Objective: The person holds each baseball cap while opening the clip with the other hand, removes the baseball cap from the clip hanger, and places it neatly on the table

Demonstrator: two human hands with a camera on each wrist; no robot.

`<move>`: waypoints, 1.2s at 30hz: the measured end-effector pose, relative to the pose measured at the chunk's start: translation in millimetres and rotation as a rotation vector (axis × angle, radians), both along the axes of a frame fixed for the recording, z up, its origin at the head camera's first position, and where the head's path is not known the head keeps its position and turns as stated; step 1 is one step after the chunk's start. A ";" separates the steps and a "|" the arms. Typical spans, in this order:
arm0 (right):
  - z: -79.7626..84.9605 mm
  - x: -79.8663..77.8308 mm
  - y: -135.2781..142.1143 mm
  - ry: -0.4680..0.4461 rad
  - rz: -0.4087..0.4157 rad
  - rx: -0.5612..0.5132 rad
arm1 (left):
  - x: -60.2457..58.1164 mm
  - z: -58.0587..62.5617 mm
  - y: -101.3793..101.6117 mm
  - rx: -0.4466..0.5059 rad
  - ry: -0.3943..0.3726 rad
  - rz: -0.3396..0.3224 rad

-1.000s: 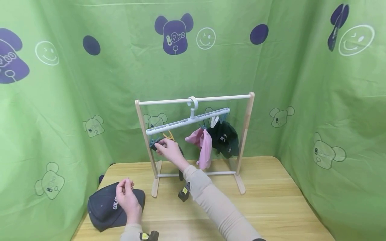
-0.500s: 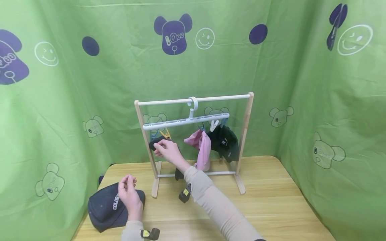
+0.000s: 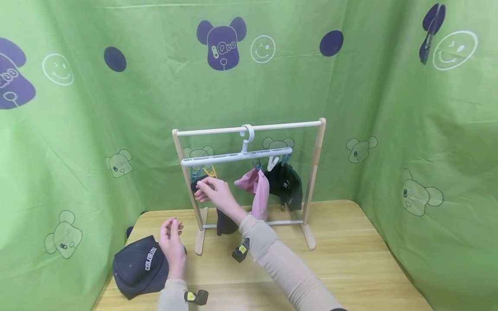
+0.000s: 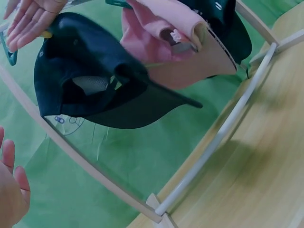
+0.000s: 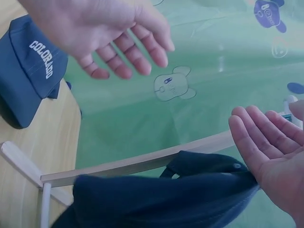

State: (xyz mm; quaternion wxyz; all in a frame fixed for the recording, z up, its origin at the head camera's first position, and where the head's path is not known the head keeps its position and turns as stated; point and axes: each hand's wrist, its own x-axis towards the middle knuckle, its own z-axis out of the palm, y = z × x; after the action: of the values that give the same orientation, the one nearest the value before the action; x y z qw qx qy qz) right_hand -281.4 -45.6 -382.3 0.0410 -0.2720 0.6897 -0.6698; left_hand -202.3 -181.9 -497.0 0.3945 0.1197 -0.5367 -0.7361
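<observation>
A dark cap (image 4: pixel 90 57) hangs by a teal clip (image 3: pixel 196 173) and a yellow clip (image 3: pixel 210 172) at the left end of a pale blue hanger (image 3: pixel 233 157). My right hand (image 3: pixel 218 194) is beside this cap, hiding part of it in the head view; in the right wrist view its fingers (image 5: pixel 266 137) are extended at the cap's edge. Lower and to the left, my left hand (image 3: pixel 173 247) is raised with loosely bent fingers and holds nothing. Behind it on the table lies a navy cap (image 3: pixel 134 265) lettered COLORADO, partly covered by the hand.
From the hanger's right half hang a pink cap (image 3: pixel 260 194) and a dark green cap (image 3: pixel 287 185), with a white clip (image 3: pixel 272 163) between. A wooden rack (image 3: pixel 317 160) carries the hanger on the wooden table (image 3: pixel 342 255). Green printed curtains (image 3: pixel 295 86) surround it.
The hanger has levelled: its left end rose and its right end dropped. My right hand's fingers have loosened from the hanging cap. My left hand has moved slightly up and right.
</observation>
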 end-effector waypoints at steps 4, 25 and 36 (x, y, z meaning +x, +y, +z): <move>8.0 3.6 1.9 0.026 0.000 -0.018 | -2.2 1.6 1.9 -0.044 -0.013 -0.033; 20.2 -13.3 31.1 0.102 -0.186 -0.067 | -16.5 17.6 23.2 -0.071 -0.003 -0.167; 13.9 -22.1 39.1 0.148 -0.325 0.046 | -21.0 24.5 37.5 -0.078 0.011 -0.247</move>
State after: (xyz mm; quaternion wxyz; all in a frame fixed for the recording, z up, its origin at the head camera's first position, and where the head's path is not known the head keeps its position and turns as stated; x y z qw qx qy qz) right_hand -303.5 -6.5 -368.4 -0.1124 -0.2047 0.7409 -0.6297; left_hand -223.3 -144.4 -472.5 0.3082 0.0334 -0.5737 -0.7582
